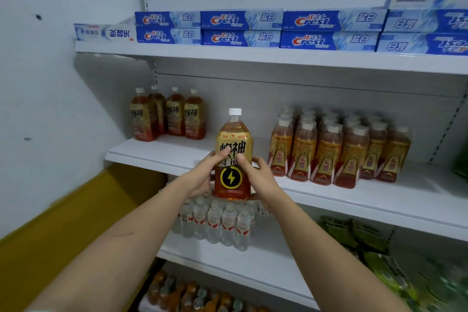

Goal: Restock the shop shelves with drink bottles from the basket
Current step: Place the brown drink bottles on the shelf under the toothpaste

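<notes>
I hold an upright energy drink bottle (234,144) with a gold label, a lightning mark and a white cap, in front of the middle shelf (162,153). My left hand (202,177) grips its left side, thumb across the label. My right hand (258,177) grips its right side, thumb on the label too. Several bottles of the same drink (168,115) stand at the back left of that shelf. The basket is out of view.
A block of smaller amber bottles with gold labels (339,152) fills the shelf's right part. Toothpaste boxes (240,29) line the shelf above. Small water bottles (220,223) stand one shelf below, green packets (367,240) to their right, more bottles (192,296) at the bottom.
</notes>
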Motion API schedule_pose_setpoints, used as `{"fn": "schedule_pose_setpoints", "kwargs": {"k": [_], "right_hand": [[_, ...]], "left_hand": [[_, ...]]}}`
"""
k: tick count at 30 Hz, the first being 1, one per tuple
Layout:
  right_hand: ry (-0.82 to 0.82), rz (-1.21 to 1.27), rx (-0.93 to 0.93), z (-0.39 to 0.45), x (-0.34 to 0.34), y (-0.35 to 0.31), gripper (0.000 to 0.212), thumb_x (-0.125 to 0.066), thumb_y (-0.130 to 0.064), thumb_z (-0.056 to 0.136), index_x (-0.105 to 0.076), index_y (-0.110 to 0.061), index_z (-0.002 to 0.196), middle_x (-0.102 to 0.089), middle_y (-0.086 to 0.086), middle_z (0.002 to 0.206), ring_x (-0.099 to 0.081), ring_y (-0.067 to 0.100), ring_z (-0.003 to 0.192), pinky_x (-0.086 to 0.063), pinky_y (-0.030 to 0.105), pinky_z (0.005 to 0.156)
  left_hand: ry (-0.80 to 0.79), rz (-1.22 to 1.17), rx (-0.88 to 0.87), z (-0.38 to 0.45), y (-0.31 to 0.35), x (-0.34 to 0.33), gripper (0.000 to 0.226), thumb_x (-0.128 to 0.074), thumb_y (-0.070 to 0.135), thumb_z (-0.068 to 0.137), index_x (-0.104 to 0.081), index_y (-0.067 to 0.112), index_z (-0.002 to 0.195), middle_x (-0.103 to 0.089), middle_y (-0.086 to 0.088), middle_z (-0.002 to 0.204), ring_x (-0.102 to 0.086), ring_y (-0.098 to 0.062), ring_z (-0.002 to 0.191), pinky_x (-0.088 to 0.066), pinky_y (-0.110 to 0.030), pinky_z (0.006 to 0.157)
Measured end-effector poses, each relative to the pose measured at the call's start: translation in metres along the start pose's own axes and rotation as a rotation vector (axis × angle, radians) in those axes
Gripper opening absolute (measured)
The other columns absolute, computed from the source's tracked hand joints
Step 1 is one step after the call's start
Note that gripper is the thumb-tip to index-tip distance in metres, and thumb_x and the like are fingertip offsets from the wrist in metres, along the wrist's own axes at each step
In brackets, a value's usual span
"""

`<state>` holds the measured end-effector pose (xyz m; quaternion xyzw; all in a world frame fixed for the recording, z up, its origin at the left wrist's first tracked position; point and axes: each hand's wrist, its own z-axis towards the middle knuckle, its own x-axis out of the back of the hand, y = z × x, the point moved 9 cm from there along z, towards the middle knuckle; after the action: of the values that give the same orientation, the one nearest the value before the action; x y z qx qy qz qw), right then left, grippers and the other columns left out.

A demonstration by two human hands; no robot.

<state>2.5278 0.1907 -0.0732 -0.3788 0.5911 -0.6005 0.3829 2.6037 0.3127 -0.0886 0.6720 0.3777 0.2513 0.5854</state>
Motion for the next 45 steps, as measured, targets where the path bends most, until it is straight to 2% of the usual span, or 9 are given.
{"fn": "schedule_pose_setpoints", "kwargs": {"k": [4, 10, 15, 22, 29, 32, 35, 39, 45], "right_hand": [[-0.042, -0.013, 0.020, 0.023, -0.018, -0.004, 0.073, -0.063, -0.058, 0.088, -0.038, -0.018, 0.145, -0.058, 0.006, 0.134, -0.058, 0.003, 0.085, -0.055, 0.027, 0.067], [-0.082, 0.028, -0.017, 0.064, -0.060, 0.003, 0.073, -0.063, -0.059, 0.086, -0.037, -0.023, 0.144, -0.060, 0.003, 0.130, -0.063, 0.009, 0.089, -0.057, 0.034, 0.066], [-0.099, 0.038, 0.014, 0.109, -0.096, 0.002, 0.076, -0.066, -0.057, 0.085, -0.037, -0.021, 0.146, -0.059, 0.006, 0.135, -0.063, 0.012, 0.099, -0.057, 0.037, 0.085], [-0.144, 0.035, 0.034, 0.164, -0.157, 0.021, 0.052, -0.070, -0.045, 0.086, -0.046, -0.022, 0.127, -0.063, 0.005, 0.124, -0.065, 0.014, 0.104, -0.056, 0.032, 0.088], [-0.112, 0.031, 0.113, 0.199, -0.198, 0.022, 0.059, -0.069, -0.032, 0.091, -0.040, -0.016, 0.139, -0.057, 0.002, 0.127, -0.057, 0.000, 0.101, -0.052, 0.014, 0.069], [-0.070, 0.003, 0.150, 0.218, -0.209, 0.018, 0.064, -0.070, -0.028, 0.091, -0.036, -0.014, 0.143, -0.053, -0.002, 0.127, -0.055, 0.003, 0.103, -0.048, 0.014, 0.073], [-0.066, -0.031, 0.169, 0.235, -0.219, 0.022, 0.063, -0.074, -0.017, 0.089, -0.037, -0.013, 0.139, -0.056, 0.002, 0.127, -0.058, 0.008, 0.107, -0.052, 0.018, 0.079], [-0.049, -0.133, 0.217, 0.252, -0.231, 0.036, 0.074, -0.076, -0.009, 0.085, -0.033, -0.017, 0.145, -0.056, 0.007, 0.135, -0.058, 0.021, 0.120, -0.052, 0.040, 0.100], [0.035, -0.256, 0.242, 0.276, -0.252, 0.044, 0.085, -0.076, -0.010, 0.083, -0.026, -0.024, 0.151, -0.057, 0.004, 0.138, -0.058, 0.020, 0.124, -0.049, 0.044, 0.104]], "left_hand": [[0.025, 0.010, -0.021, 0.015, 0.009, 0.024, 0.075, -0.071, 0.067, 0.071, -0.051, 0.033, 0.135, -0.064, -0.004, 0.130, -0.057, -0.027, 0.123, -0.049, -0.060, 0.096], [0.018, 0.043, -0.021, 0.051, 0.018, 0.070, 0.084, -0.074, 0.068, 0.065, -0.049, 0.030, 0.136, -0.063, -0.005, 0.131, -0.056, -0.029, 0.124, -0.046, -0.065, 0.098], [0.005, 0.006, -0.056, 0.088, 0.034, 0.113, 0.086, -0.076, 0.060, 0.070, -0.042, 0.029, 0.143, -0.062, -0.007, 0.132, -0.057, -0.029, 0.124, -0.052, -0.052, 0.090], [-0.007, -0.142, -0.102, 0.130, 0.027, 0.181, 0.081, -0.077, 0.045, 0.073, -0.045, 0.020, 0.143, -0.066, -0.011, 0.131, -0.061, -0.029, 0.123, -0.045, -0.052, 0.109], [0.042, -0.155, -0.168, 0.153, 0.033, 0.235, 0.111, -0.093, 0.051, 0.055, -0.040, 0.020, 0.147, -0.065, -0.009, 0.133, -0.060, -0.026, 0.125, -0.044, -0.049, 0.110], [0.084, -0.170, -0.208, 0.165, 0.036, 0.250, 0.086, -0.080, 0.040, 0.077, -0.038, 0.022, 0.149, -0.064, -0.006, 0.133, -0.060, -0.022, 0.123, -0.049, -0.041, 0.103], [0.127, -0.189, -0.255, 0.174, 0.040, 0.261, 0.076, -0.071, 0.039, 0.079, -0.042, 0.026, 0.147, -0.067, -0.004, 0.130, -0.063, -0.020, 0.120, -0.050, -0.043, 0.101], [0.244, -0.186, -0.327, 0.186, 0.041, 0.274, 0.051, -0.064, 0.034, 0.091, -0.050, 0.030, 0.140, -0.071, 0.000, 0.122, -0.069, -0.011, 0.108, -0.057, -0.029, 0.085], [0.449, -0.118, -0.377, 0.198, 0.046, 0.297, 0.040, -0.058, 0.032, 0.100, -0.050, 0.027, 0.139, -0.066, 0.008, 0.117, -0.064, -0.004, 0.105, -0.054, -0.016, 0.076]]}}
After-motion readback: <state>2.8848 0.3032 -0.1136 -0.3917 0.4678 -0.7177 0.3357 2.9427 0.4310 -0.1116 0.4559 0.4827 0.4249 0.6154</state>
